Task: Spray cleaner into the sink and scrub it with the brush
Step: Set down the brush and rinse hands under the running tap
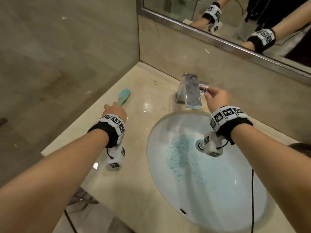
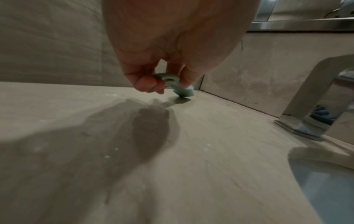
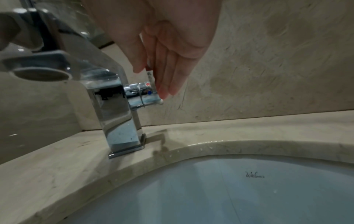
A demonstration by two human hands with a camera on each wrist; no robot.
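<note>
The left hand (image 1: 116, 111) reaches out over the beige marble surface (image 1: 138, 182) to the left of the sink (image 1: 218, 190) and pinches the handle end of the teal brush (image 1: 123, 96). From the left wrist view, the thumb and fingertips (image 2: 147, 84) are curled round the ringed end of the handle, which is raised off the surface, while the far end of the brush touches down near the back corner where the wall meets the splashback.

The right hand (image 1: 217, 98) is at the chrome faucet (image 1: 191, 93), behind the basin. Its fingers (image 3: 168, 78) are straight and held together, lying against the small lever (image 3: 145, 94) on the faucet's right side — the lever carries a red dot and a blue dot. Whether the thumb presses the lever from the other side cannot be told.

The two hands are well apart, one on each side of the faucet. The white oval sink is set into the surface, and a patch of blue speckled cleaner (image 1: 180, 153) spreads across its bowl, just left of the metal drain (image 1: 200, 145). A mirror (image 1: 235, 17) with a metal frame runs along the back wall and reflects both banded wrists.
</note>
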